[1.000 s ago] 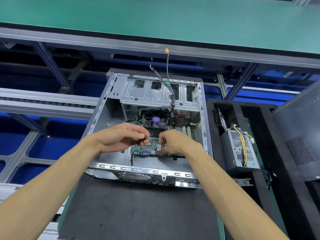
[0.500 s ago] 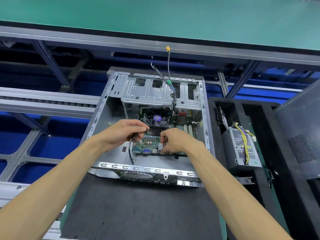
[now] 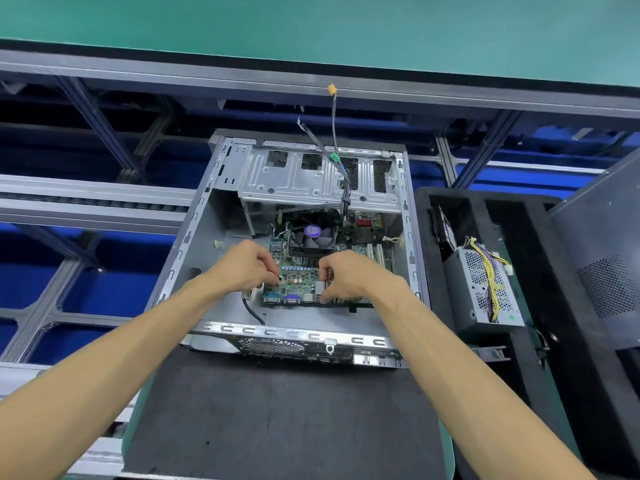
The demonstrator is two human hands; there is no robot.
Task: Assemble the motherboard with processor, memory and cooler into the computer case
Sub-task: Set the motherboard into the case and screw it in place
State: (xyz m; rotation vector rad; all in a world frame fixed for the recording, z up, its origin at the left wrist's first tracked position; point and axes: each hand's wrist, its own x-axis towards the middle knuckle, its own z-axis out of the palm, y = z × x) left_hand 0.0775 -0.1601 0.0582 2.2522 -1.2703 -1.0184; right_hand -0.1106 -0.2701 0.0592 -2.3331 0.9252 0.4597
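Item: computer case, grey steel, side panel off, lying open side up on a black foam pad on the surface. Long axis ran away from the viewer; perforated rear panel nearest, drive cage at the far end.

Item: motherboard, green, inside the case, lying roughly flat over the case floor. Row of rear ports, two blue among them, pointed toward the viewer and the case's rear panel. Whether it was fully seated could not be told.

Item: cooler, black fan with purple hub label, mounted on the far half of the board, fan face up, finned heatsink showing beneath.

Item: left hand. Grip closed, fingers curled, pinching the board's left edge near the ports.

Item: right hand. Grip closed, fingers curled down over the board's near right part, thumb at the port edge.

Item: cables, grey, rising from the drive cage, one ending in an orange plug, one carrying a green plug.

Item: black cable on the case floor, left of the board.

Item: power supply, perforated grey box with yellow and purple wires, in a black foam tray right of the case.
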